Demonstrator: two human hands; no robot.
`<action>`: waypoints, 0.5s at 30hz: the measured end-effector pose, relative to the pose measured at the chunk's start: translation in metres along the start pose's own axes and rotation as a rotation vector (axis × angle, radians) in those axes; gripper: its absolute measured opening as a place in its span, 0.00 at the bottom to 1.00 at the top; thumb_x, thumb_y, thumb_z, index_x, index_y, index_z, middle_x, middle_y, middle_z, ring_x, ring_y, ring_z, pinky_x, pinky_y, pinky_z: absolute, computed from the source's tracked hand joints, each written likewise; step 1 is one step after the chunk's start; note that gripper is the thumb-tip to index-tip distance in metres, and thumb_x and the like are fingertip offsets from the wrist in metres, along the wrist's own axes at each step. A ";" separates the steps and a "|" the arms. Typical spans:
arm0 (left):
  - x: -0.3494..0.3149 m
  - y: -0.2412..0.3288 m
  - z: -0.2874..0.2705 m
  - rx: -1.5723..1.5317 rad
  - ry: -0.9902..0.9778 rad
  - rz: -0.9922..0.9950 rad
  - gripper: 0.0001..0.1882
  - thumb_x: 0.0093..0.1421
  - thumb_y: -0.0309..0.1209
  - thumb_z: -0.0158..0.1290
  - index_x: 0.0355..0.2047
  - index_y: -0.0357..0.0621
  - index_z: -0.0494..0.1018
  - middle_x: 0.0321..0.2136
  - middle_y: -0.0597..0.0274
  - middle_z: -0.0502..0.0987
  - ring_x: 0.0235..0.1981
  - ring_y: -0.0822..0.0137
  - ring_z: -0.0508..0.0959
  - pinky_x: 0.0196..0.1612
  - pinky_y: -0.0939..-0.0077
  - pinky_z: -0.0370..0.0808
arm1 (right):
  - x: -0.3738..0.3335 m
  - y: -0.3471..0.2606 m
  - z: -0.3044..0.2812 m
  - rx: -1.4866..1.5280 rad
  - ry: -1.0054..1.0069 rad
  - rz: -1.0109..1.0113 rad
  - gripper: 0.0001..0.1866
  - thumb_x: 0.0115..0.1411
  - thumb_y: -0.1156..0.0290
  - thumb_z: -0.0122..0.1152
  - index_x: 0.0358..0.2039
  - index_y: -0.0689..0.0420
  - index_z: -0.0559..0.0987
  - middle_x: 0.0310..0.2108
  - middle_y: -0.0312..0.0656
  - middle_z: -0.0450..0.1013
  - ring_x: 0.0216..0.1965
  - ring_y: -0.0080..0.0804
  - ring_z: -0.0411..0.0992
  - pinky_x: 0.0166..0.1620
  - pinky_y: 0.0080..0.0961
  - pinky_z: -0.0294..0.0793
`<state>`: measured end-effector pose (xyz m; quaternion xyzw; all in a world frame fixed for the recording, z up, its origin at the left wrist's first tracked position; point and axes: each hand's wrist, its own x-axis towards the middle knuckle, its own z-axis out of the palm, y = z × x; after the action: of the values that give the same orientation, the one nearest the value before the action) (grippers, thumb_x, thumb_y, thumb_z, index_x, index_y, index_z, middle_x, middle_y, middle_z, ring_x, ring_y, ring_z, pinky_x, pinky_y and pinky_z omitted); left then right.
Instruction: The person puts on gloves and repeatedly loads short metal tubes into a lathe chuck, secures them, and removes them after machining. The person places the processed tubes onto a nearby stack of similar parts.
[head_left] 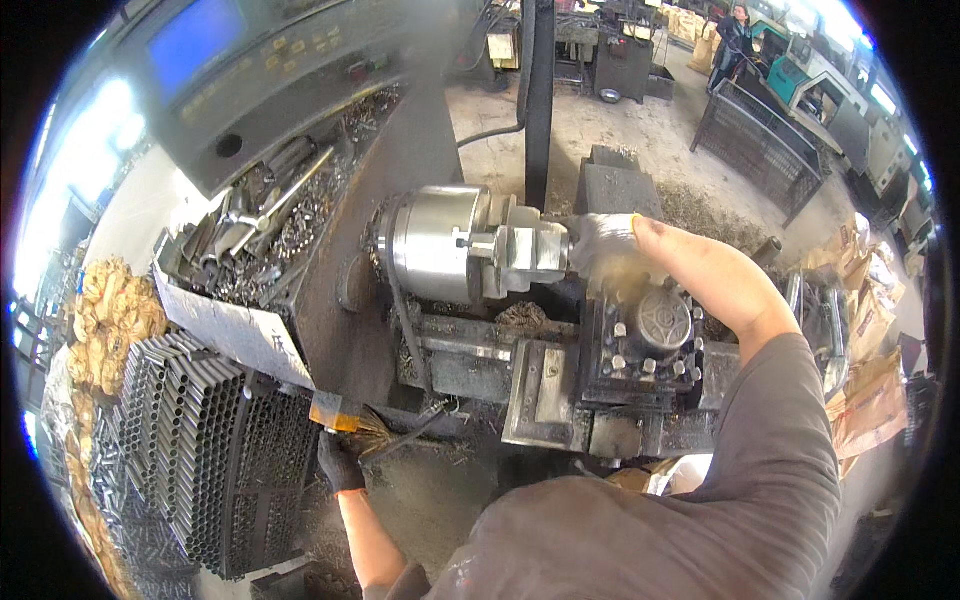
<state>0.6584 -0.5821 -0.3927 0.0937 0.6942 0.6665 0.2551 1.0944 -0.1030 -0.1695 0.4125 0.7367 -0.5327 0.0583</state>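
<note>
My right hand (606, 246), in a pale grey glove, is at the right end of the metal chuck's stepped jaws (530, 248). Its fingers are blurred and partly hidden, so a grip on a part there cannot be made out. The round silver chuck body (435, 243) sits to the left on the lathe. Low on the left, my left hand (341, 463), dark-gloved, looks closed beside the end of a dark lever (405, 436). Just above it are an orange-yellow block (334, 413) and brush-like bristles (371, 432); which of these it holds is unclear.
The dark tool post (640, 340) stands just below my right forearm. A tray of tools and chips (260, 215) lies left of the chuck. Stacked metal tubes (185, 440) fill the lower left. A post (538, 105) rises behind the lathe; another person (733, 45) is far off.
</note>
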 end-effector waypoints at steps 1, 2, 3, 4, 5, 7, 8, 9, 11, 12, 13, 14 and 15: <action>0.000 -0.006 -0.002 -0.114 0.000 -0.008 0.18 0.74 0.46 0.48 0.36 0.45 0.75 0.27 0.69 0.72 0.26 0.72 0.72 0.28 0.73 0.73 | -0.003 0.003 0.001 -0.003 0.040 0.016 0.41 0.58 0.70 0.69 0.71 0.58 0.64 0.40 0.49 0.83 0.37 0.37 0.84 0.39 0.30 0.87; 0.002 -0.008 -0.002 -0.167 0.033 -0.035 0.18 0.74 0.46 0.47 0.37 0.45 0.76 0.28 0.69 0.73 0.26 0.73 0.72 0.27 0.73 0.73 | -0.009 0.004 0.003 -0.078 0.102 0.000 0.39 0.59 0.69 0.68 0.70 0.57 0.67 0.42 0.50 0.83 0.38 0.38 0.84 0.40 0.31 0.86; -0.002 -0.010 -0.001 -0.210 0.025 -0.041 0.18 0.75 0.46 0.47 0.37 0.45 0.76 0.28 0.69 0.73 0.26 0.73 0.72 0.27 0.73 0.72 | -0.019 0.003 0.007 -0.219 0.166 -0.085 0.37 0.59 0.68 0.67 0.69 0.57 0.69 0.45 0.51 0.83 0.39 0.39 0.84 0.41 0.33 0.86; -0.008 -0.009 0.000 -0.121 0.116 0.024 0.19 0.75 0.46 0.46 0.41 0.43 0.76 0.32 0.65 0.75 0.30 0.69 0.74 0.32 0.70 0.74 | -0.036 0.001 0.008 -0.471 0.293 -0.262 0.35 0.59 0.67 0.66 0.68 0.57 0.71 0.46 0.50 0.84 0.39 0.39 0.84 0.43 0.33 0.86; -0.016 -0.004 0.003 -0.026 0.165 0.113 0.20 0.76 0.46 0.46 0.44 0.40 0.76 0.35 0.61 0.77 0.34 0.65 0.77 0.37 0.67 0.76 | -0.058 -0.001 0.008 -0.598 0.448 -0.299 0.33 0.60 0.66 0.66 0.67 0.56 0.73 0.45 0.49 0.84 0.40 0.40 0.84 0.44 0.34 0.85; -0.034 0.013 0.018 0.149 0.282 0.218 0.24 0.77 0.46 0.45 0.52 0.34 0.75 0.42 0.53 0.81 0.43 0.57 0.82 0.47 0.61 0.80 | -0.116 0.009 0.011 -0.429 0.777 -0.212 0.31 0.62 0.63 0.65 0.65 0.56 0.75 0.44 0.48 0.85 0.40 0.38 0.83 0.45 0.34 0.83; -0.057 0.027 0.020 0.353 0.310 0.254 0.26 0.75 0.44 0.49 0.57 0.30 0.72 0.49 0.44 0.80 0.53 0.50 0.80 0.58 0.56 0.77 | -0.153 0.028 0.013 -0.272 0.911 -0.238 0.30 0.63 0.62 0.65 0.65 0.57 0.76 0.43 0.47 0.85 0.40 0.36 0.83 0.45 0.33 0.81; -0.070 0.041 0.034 0.406 0.298 0.450 0.24 0.74 0.42 0.50 0.57 0.30 0.73 0.49 0.43 0.80 0.53 0.48 0.80 0.58 0.56 0.77 | -0.181 0.058 0.017 -0.211 1.106 -0.320 0.30 0.64 0.61 0.66 0.65 0.58 0.76 0.42 0.44 0.85 0.41 0.32 0.82 0.43 0.32 0.80; -0.091 0.079 0.066 0.487 0.271 0.854 0.22 0.73 0.38 0.53 0.56 0.31 0.74 0.50 0.41 0.81 0.53 0.46 0.80 0.58 0.55 0.77 | -0.239 0.148 0.020 -0.042 1.368 -0.242 0.31 0.65 0.58 0.68 0.66 0.58 0.76 0.47 0.46 0.84 0.44 0.32 0.81 0.49 0.30 0.80; -0.092 0.105 0.080 0.615 0.209 1.099 0.19 0.69 0.32 0.55 0.56 0.32 0.75 0.50 0.40 0.80 0.54 0.43 0.79 0.58 0.54 0.76 | -0.270 0.205 0.026 -0.027 1.518 -0.051 0.32 0.66 0.54 0.68 0.65 0.59 0.76 0.53 0.49 0.81 0.48 0.32 0.80 0.53 0.31 0.79; -0.090 0.132 0.099 0.639 0.128 1.207 0.19 0.68 0.31 0.55 0.55 0.33 0.76 0.50 0.41 0.81 0.53 0.42 0.79 0.58 0.52 0.76 | -0.290 0.267 0.042 -0.299 1.691 -0.032 0.24 0.68 0.58 0.63 0.58 0.59 0.80 0.45 0.50 0.82 0.41 0.35 0.81 0.47 0.34 0.79; -0.089 0.157 0.122 0.661 0.056 1.317 0.19 0.66 0.30 0.55 0.55 0.35 0.77 0.50 0.41 0.81 0.52 0.42 0.80 0.58 0.51 0.76 | -0.309 0.329 0.057 -0.450 1.849 -0.008 0.17 0.70 0.62 0.58 0.52 0.59 0.83 0.37 0.51 0.83 0.34 0.38 0.81 0.40 0.36 0.79; -0.086 0.183 0.145 0.649 0.025 1.430 0.20 0.64 0.29 0.55 0.55 0.36 0.77 0.50 0.42 0.81 0.51 0.42 0.80 0.58 0.49 0.76 | -0.328 0.389 0.087 -0.389 1.827 0.205 0.18 0.71 0.61 0.55 0.53 0.58 0.83 0.43 0.53 0.82 0.41 0.43 0.80 0.45 0.39 0.78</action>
<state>0.7632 -0.4782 -0.1924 0.5802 0.6281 0.4340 -0.2837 1.5383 -0.3186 -0.3212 0.7165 0.5335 0.1376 -0.4279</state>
